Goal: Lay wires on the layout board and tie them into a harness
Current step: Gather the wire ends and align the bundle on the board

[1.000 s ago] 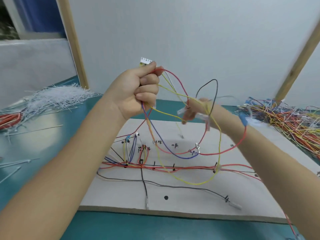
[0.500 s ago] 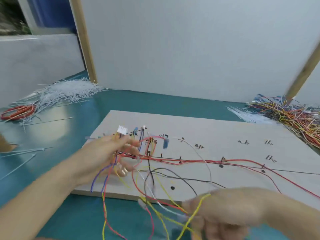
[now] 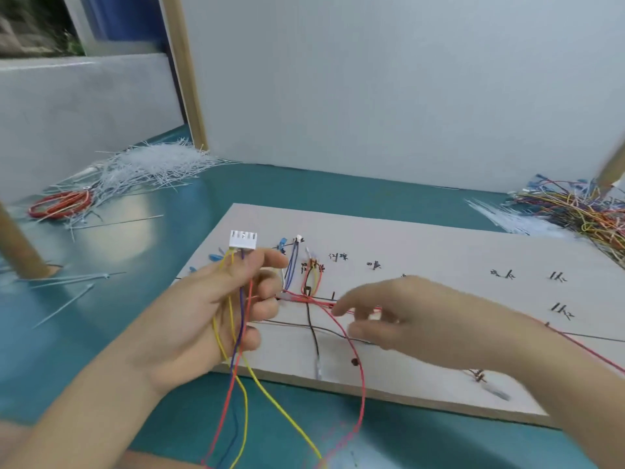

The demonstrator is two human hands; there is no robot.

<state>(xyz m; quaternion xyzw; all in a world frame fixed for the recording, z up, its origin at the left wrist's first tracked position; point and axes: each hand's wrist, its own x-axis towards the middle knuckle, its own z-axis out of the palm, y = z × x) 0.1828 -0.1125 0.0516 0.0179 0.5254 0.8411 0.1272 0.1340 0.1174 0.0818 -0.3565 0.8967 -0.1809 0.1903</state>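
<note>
The wire bundle [image 3: 240,319] with its white connector [image 3: 243,240] hangs limp and light from the left hand [image 3: 216,313], whose fingers curl round it over the layout board's [image 3: 439,252] near left corner. Best held just below the connector. The right hand [image 3: 416,319], fingers loose and empty, hovers above the board's tied wires [image 3: 324,301].

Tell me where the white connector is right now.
In the head view the white connector sits left of centre, just above the left hand, which grips its wires, over the board's near-left corner.
</note>
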